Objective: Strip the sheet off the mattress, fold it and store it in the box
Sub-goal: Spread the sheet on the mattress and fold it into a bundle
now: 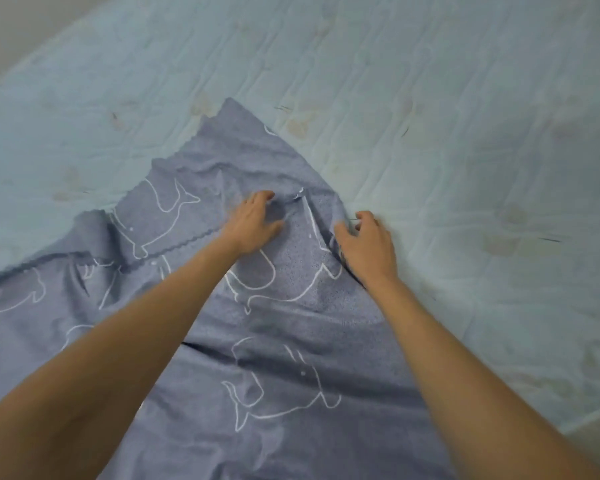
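So the sheet (291, 341) is off and lying loose on top of the mattress (430, 98). It's blue-grey with white whale outlines (278, 386), it's rumpled, and it covers the near-left part of the bed. One corner points away toward the far side. There's at least one layer flopped over another, because a wavy hem (187, 242) runs across the cloth just left of the person's left wrist.

Both bare arms are stretched out over it. The left hand (253, 223) is down on the cloth near the middle with its fingers (262, 197) bent and the tips dug into the wrinkles. Can't tell if there's actually a fold gripped in there or if it's just pressing. The right hand (369, 242) is right at the sheet's right edge, where it meets the bare mattress. Its fingers are curled, the thumb (342, 232) is on the fabric, and it looks like it's pinching that edge.

The mattress is pale blue and quilted, with some brownish marks (297, 128) just past the sheet's far corner. A bit of grey wall (11, 26) shows at the top left.
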